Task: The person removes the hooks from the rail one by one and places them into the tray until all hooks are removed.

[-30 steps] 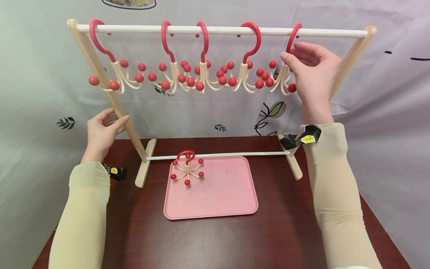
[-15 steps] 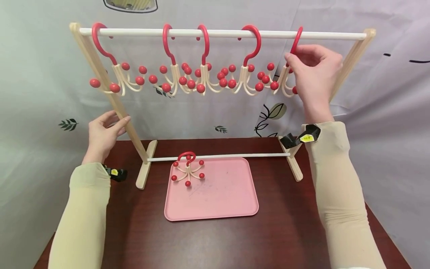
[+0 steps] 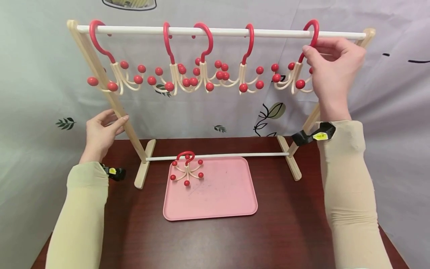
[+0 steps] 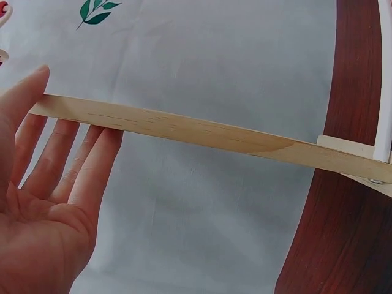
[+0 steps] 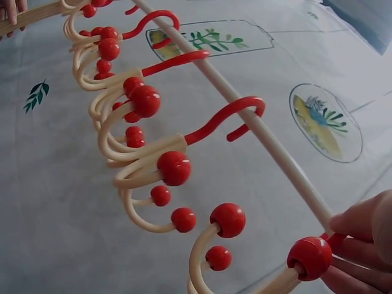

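Note:
My right hand [image 3: 337, 73] pinches the red hook of the rightmost hanger [image 3: 295, 76], which hangs on the white top rod [image 3: 221, 31] near its right end. In the right wrist view those fingers partly hide the hook. My left hand [image 3: 100, 132] holds the left wooden post [image 3: 127, 125] of the rack, thumb on one side and fingertips on the other, as the left wrist view shows on the post [image 4: 184, 130]. Several more octopus-style hangers, cream arms tipped with red balls, hang along the rod, among them a middle hanger [image 3: 203, 69] and a far-left hanger [image 3: 117, 71].
A pink tray [image 3: 225, 201] lies on the dark red table [image 3: 215, 243] below the rack. One more hanger [image 3: 187, 170] lies at its back left, beside the white lower rod [image 3: 265, 154]. Behind stands a pale patterned cloth [image 3: 188, 116].
My right hand has slid the rightmost hanger right along the rod, away from its neighbour. The neighbouring hangers have swivelled a little. My left hand stays on the post.

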{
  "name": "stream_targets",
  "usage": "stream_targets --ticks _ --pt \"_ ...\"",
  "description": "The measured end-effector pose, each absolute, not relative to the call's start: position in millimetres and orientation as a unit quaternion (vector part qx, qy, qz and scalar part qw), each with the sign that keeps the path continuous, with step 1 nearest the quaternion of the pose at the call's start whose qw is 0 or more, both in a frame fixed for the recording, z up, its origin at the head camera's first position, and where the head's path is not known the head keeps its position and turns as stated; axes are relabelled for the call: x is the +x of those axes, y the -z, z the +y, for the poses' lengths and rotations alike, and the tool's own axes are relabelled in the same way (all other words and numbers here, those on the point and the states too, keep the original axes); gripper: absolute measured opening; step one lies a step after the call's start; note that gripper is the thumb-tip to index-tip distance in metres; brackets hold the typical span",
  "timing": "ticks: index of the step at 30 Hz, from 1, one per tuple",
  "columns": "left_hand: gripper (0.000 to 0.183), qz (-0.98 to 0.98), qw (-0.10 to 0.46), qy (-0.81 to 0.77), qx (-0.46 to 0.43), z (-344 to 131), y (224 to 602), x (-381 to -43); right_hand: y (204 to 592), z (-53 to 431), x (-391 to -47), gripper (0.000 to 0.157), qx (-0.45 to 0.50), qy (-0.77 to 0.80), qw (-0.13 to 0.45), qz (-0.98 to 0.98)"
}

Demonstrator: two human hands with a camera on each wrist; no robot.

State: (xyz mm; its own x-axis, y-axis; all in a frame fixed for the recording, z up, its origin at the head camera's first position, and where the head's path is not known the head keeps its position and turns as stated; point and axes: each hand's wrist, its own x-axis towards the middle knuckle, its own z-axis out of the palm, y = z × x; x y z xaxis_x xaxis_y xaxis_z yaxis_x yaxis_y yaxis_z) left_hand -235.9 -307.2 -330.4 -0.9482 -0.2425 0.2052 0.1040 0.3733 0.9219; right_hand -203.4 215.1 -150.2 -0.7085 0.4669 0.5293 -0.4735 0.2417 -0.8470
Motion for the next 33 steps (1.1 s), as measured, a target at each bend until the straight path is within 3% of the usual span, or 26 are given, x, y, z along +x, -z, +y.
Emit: stream_targets --ticks 18,27,33 --pt "0.063 -0.807 0.142 0.571 0.038 -309.5 328.7 -227.7 145.3 228.3 -170.1 0.022 0.055 -0.691 0.4 -0.6" --pt "0.064 -0.812 0.139 0.565 0.032 -304.5 331.8 -227.4 175.4 231.2 -148.0 0.03 0.081 -0.68 0.402 -0.609" --pt "0.066 -0.815 0.135 0.563 0.038 -303.7 331.0 -227.1 193.7 224.2 -133.8 0.034 0.106 -0.682 0.37 -0.622"
